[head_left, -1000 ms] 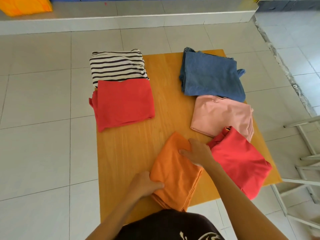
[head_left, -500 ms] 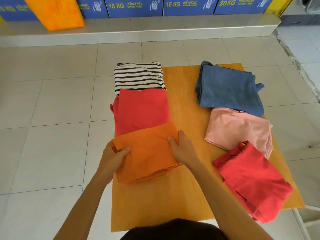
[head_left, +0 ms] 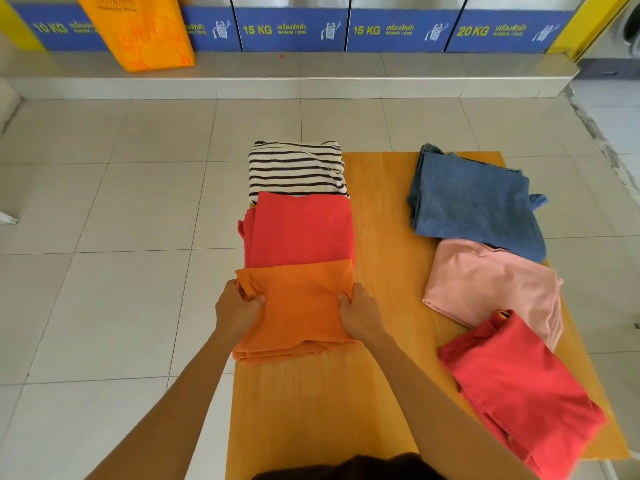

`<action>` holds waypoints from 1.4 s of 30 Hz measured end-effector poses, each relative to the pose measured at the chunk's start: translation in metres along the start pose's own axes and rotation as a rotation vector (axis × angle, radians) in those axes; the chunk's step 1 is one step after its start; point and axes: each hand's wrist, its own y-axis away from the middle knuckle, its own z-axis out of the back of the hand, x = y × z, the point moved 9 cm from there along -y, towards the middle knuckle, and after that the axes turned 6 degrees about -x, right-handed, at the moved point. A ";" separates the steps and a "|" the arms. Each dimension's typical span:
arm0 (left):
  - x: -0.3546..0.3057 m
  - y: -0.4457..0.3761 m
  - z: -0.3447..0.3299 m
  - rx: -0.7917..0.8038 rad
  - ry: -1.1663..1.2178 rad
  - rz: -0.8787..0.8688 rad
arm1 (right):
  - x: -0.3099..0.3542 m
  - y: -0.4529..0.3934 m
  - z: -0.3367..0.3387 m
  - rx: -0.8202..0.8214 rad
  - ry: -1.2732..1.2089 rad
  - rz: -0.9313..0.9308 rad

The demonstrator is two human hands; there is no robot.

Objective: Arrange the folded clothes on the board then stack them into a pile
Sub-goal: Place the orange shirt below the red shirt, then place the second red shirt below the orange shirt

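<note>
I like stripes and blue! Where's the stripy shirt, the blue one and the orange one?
stripy shirt (head_left: pixel 296 169), head view, middle of its top face.
blue one (head_left: pixel 474 200), head view, centre of the fold.
orange one (head_left: pixel 299 303), head view, middle, between the hands.

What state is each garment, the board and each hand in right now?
Striped top: folded, far end of left column, partly off the board.
Left red garment: folded, overlapping the striped top.
Orange garment: folded, overlapping the left red garment, held at both sides.
Jeans: folded, far right.
Pink garment: folded, under the jeans' edge.
Right red garment: folded, overhanging the board.
Board: flat on the floor.
Left hand: gripping orange garment.
Right hand: gripping orange garment.
</note>
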 end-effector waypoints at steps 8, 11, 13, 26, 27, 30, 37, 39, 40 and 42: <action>0.010 0.017 0.020 -0.129 0.011 -0.040 | -0.013 0.021 0.013 -0.075 -0.043 -0.036; -0.002 0.033 0.032 -0.200 -0.048 -0.130 | -0.017 0.036 0.029 -0.144 -0.094 -0.001; -0.017 0.047 0.032 -0.199 -0.074 -0.211 | -0.021 0.048 0.039 -0.186 -0.129 0.021; -0.103 0.188 -0.131 0.478 -0.060 -0.464 | -0.143 0.126 0.132 -0.492 -0.223 -0.053; -0.102 0.191 -0.138 0.516 -0.073 -0.455 | -0.150 0.129 0.135 -0.496 -0.224 -0.077; -0.116 0.207 -0.172 0.591 -0.149 -0.481 | -0.191 0.141 0.162 -0.552 -0.246 -0.172; -0.167 0.245 -0.252 0.576 -0.204 -0.533 | -0.285 0.153 0.227 -0.615 -0.177 -0.384; -0.182 0.248 -0.276 0.529 -0.221 -0.564 | -0.310 0.156 0.240 -0.627 -0.139 -0.484; -0.185 0.248 -0.288 0.524 -0.226 -0.563 | -0.322 0.157 0.243 -0.628 -0.139 -0.521; -0.186 0.250 -0.310 0.511 -0.253 -0.553 | -0.338 0.155 0.245 -0.609 -0.224 -0.549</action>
